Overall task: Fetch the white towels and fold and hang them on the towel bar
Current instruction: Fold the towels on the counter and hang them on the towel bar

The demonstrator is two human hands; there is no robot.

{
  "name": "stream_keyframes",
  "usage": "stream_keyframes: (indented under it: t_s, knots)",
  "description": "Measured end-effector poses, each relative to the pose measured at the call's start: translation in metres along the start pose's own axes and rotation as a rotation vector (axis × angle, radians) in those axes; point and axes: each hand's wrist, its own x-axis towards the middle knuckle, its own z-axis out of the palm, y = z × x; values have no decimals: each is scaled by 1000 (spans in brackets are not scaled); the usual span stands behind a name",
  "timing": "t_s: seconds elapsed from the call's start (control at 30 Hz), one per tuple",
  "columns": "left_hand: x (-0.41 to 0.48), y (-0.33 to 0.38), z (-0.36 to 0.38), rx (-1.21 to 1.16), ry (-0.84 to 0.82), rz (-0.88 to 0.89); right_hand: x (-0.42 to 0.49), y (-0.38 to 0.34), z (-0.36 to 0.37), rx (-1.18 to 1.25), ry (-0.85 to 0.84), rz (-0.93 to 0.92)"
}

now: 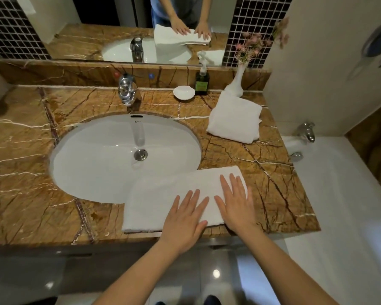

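Marble counter, brown and veined, runs under everything I'm steering over. Along its front edge lies the white towel, folded into a long band, with its far left corner overhanging the sink basin. My left hand lies flat on the band's near edge, fingers straight and spread, gripping nothing. My right hand presses flat just beside it on the right end, fingers equally straight.

I judge the step to be smoothing the fold. To do it well I'd sweep outward from the middle with flat palms, square the near edges before creasing, and draw the overhanging corner back onto the stone so it can't sag into the bowl. No towel bar is in view, so I can't plan the carry.

As for containers, the basin shows only its drain plug. Behind it, the small white soap dish looks empty. The dark pump bottle hides its level from me. The white vase holds pink flowers, and a second folded towel sits just in front of it.
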Motion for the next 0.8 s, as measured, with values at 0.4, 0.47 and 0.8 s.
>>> stream_keyframes:
  t_s: [0.4,0.47,0.8]
  knots:
    - [41,63,0,-12,-11,-44,5,65,-39,457,68,409]
    - [52,76,-10,-72,0,-82,15,81,-52,561,0,471]
    - [107,118,-89,-1150,6,-542,29,64,-107,1111,-185,491]
